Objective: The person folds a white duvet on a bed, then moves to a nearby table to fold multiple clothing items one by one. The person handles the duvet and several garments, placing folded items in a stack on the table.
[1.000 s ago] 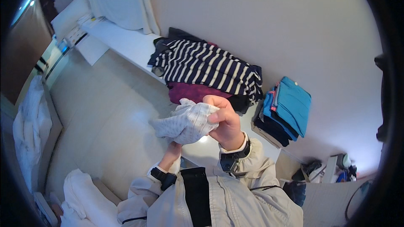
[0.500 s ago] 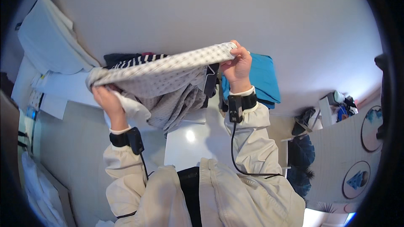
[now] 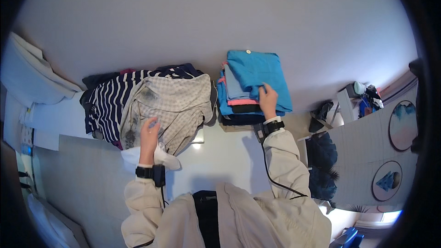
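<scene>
A loose pale checked cloth (image 3: pixel 177 94) with dark grey patches lies crumpled over the heap on the left. Just above its near part is my left hand (image 3: pixel 149 140), fingers apart and holding nothing. A white cloth (image 3: pixel 166 158) hangs out beside that wrist. On the right stands a stack of folded clothes, with a bright blue garment (image 3: pixel 262 66) on top. My right hand (image 3: pixel 268 100) pinches the near edge of this blue garment. Under it show a light blue folded garment (image 3: pixel 236 82), a pink one (image 3: pixel 243 102) and dark ones.
A navy-and-white striped garment (image 3: pixel 110 108) lies under the checked cloth. The clothes sit on a white table (image 3: pixel 216 156) against a plain wall (image 3: pixel 220 14). White bedding (image 3: pixel 36 73) is at the far left. Toward the right are a small white shelf (image 3: pixel 344 105) and round pictures (image 3: pixel 387 181).
The checked cloth, stretched between both hands before, now lies on the left heap, let go. My left hand has moved right and down; my right hand has moved down onto the blue garment.
</scene>
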Demonstrator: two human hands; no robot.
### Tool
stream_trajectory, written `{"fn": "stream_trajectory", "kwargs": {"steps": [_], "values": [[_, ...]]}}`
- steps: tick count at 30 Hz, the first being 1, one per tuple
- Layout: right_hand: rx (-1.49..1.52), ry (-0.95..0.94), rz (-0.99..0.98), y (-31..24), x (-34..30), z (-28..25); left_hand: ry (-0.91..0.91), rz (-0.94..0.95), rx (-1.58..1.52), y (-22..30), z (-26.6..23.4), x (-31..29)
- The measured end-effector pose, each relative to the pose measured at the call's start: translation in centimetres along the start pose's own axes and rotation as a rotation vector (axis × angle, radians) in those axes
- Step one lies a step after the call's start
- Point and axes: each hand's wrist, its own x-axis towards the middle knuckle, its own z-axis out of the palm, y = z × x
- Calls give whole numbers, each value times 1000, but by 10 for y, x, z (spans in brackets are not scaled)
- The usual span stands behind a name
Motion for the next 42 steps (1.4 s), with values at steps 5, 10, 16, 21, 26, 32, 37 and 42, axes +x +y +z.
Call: {"fn": "stream_trajectory", "kwargs": {"steps": [5,10,16,21,26,32,37,42], "values": [[875,140,436,-30,-1,-49,-170,-112,-70,6,-23,-54],[445,-209,-163,-102,-97,-109,-343,-158,30,24,-13,-112],[2151,-800,955,-167,-187,-67,-560,-137,156,21,37,-171],[1977,-938,1088,-208,-207,-58,-214,106,364,-20,12,-189],[1811,-952,1072,-207,-204,-56,182,35,238,-4,-51,-215],[1041,-1256,435,-183,-236,0,415,367,-166,93,-101,-273],[613,-1377,-527,-155,-291,53,386,417,-215,116,-113,-310],[-29,-1280,-665,-122,-329,72,486,349,-236,104,-129,-348]]}}
